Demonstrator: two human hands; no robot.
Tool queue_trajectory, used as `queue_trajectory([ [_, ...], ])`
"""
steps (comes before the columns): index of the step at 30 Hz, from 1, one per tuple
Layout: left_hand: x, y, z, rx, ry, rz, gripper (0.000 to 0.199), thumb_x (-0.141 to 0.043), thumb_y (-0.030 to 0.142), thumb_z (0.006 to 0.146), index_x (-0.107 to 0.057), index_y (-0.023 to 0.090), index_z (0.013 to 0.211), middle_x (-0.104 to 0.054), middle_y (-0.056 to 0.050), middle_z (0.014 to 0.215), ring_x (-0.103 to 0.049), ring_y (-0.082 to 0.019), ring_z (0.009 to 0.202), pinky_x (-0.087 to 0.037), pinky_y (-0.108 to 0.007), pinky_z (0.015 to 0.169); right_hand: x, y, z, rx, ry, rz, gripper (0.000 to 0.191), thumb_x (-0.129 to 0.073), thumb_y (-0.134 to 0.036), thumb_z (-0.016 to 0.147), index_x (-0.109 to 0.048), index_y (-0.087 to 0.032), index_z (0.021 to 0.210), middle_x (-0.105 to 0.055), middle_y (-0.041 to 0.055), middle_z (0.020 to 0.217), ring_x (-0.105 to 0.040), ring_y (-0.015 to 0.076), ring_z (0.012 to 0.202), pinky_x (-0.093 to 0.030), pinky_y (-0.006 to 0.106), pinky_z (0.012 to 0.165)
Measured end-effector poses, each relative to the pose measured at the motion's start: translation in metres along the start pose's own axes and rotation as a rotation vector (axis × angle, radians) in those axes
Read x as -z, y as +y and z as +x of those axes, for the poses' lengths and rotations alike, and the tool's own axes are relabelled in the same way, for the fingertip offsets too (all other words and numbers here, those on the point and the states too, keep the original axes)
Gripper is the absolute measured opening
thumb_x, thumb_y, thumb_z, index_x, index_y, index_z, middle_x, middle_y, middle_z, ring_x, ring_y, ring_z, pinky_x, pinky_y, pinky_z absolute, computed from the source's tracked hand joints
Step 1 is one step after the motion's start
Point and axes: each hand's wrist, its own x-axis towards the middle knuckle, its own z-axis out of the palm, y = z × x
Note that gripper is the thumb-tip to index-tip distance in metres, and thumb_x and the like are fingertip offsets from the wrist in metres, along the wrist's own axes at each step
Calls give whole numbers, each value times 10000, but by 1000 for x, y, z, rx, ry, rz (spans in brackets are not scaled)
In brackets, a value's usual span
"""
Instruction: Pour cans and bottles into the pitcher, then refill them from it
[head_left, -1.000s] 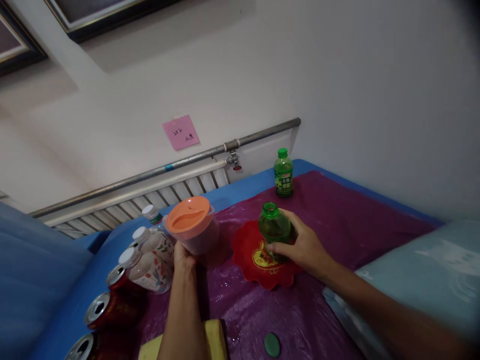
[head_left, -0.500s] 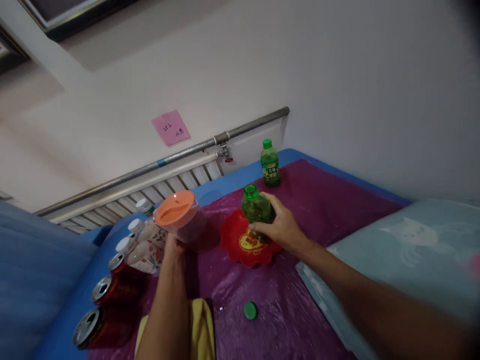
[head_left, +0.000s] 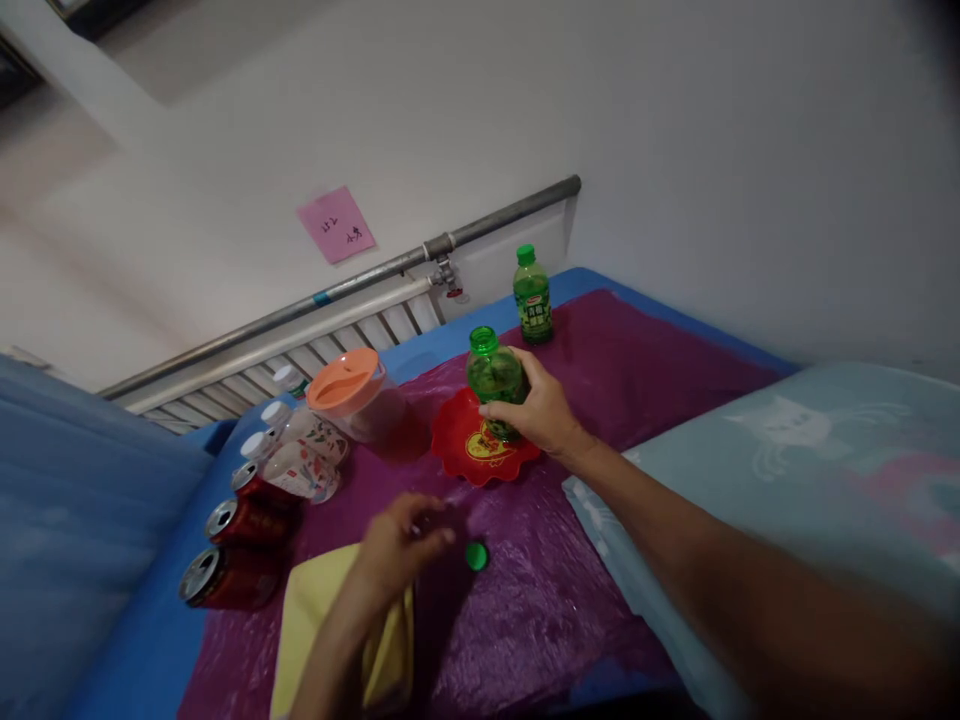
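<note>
My right hand (head_left: 544,405) is wrapped round an uncapped green bottle (head_left: 496,375), which stands upright over the red scalloped plate (head_left: 450,440). My left hand (head_left: 401,545) hovers above the purple sheet (head_left: 525,620), fingers apart and slightly blurred, with nothing seen between them. Just right of its fingertips a green cap (head_left: 476,556) lies on the sheet. A pitcher with an orange lid (head_left: 345,382) stands behind my left hand. The folded yellow cloth (head_left: 311,610) lies partly under my left forearm.
A capped green bottle (head_left: 533,300) stands at the back. Along the left are white-capped bottles (head_left: 300,470) and several red cans (head_left: 244,578). A pale blue pillow (head_left: 750,460) lies at the right. Behind run a metal pipe (head_left: 510,218) and a radiator (head_left: 375,330).
My left hand has left the pitcher and moved toward the front, near the green cap. The right hand still holds the bottle at the plate. The camera view has shifted slightly.
</note>
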Motion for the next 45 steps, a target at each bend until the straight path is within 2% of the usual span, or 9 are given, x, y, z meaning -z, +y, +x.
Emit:
queue_trajectory([
  [3, -49, 0, -16, -21, -69, 112, 394, -747, 139, 532, -753, 233, 914, -662, -45, 940, -597, -229, 875, -451, -358, 831, -1, 0, 0, 5, 3, -2, 735, -800, -269, 527, -556, -194, 1216, -687, 59, 1104, -645, 268, 1022, -484, 436, 956],
  [6, -65, -2, -17, -36, -40, 156, 368, -636, 67, 514, -756, 220, 827, -648, -63, 906, -585, -234, 845, -444, -375, 814, 0, -3, -1, 2, -7, -11, 728, -787, -257, 534, -553, -189, 1220, -688, 58, 1101, -650, 261, 1010, -496, 418, 942],
  [10, -41, 9, -8, -84, 77, 47, 233, -644, 210, 600, -716, 186, 820, -641, -51, 793, -598, -207, 773, -477, -334, 741, 0, -8, -4, 32, -81, -63, 704, -741, -226, 575, -541, -175, 1249, -686, 78, 1134, -647, 264, 1039, -491, 416, 955],
  [13, -13, 38, 1, -130, 250, -118, 420, -614, 448, 732, -652, 178, 1052, -678, -65, 958, -631, -187, 861, -502, -325, 808, -4, -11, -10, 106, -159, -107, 689, -714, -200, 594, -540, -192, 1261, -668, 88, 1199, -626, 274, 1108, -469, 428, 996],
  [18, 5, 95, 14, -245, 426, -447, 474, -776, 480, 633, -679, 177, 984, -706, -27, 874, -646, -157, 768, -516, -306, 776, -11, -8, -19, 236, -213, -174, 669, -653, -152, 609, -536, -208, 1265, -658, 96, 1223, -615, 270, 1140, -473, 428, 1007],
  [25, 9, 111, 21, -342, 411, -251, 407, -786, 462, 643, -729, 192, 942, -697, -42, 932, -620, -175, 860, -469, -293, 791, -8, -3, -18, 466, -225, -306, 697, -581, -102, 601, -525, -163, 1294, -653, 137, 1247, -594, 289, 1167, -446, 481, 1035],
  [33, 25, 123, 19, -430, 366, 222, 299, -700, 486, 721, -741, 226, 863, -668, -12, 780, -583, -174, 719, -428, -299, 682, -6, -5, -19, 519, -231, -329, 650, -579, -117, 634, -536, -122, 1282, -657, 162, 1231, -595, 307, 1157, -439, 506, 1032],
  [39, 17, 135, 34, -428, 352, 211, 426, -659, 588, 708, -717, 204, 883, -664, -37, 793, -597, -212, 745, -452, -336, 690, -4, -12, -21, 361, -213, -221, 696, -709, -177, 601, -540, -181, 1276, -665, 123, 1215, -615, 290, 1124, -461, 454, 1010],
  [45, 11, 135, 38, -524, 481, 67, 725, -663, 659, 667, -602, 234, 1252, -676, -85, 1124, -643, -262, 948, -499, -436, 881, 5, -24, -4, -9, -152, 25, 679, -780, -243, 571, -567, -247, 1216, -719, 0, 1027, -684, 215, 918, -558, 340, 820],
])
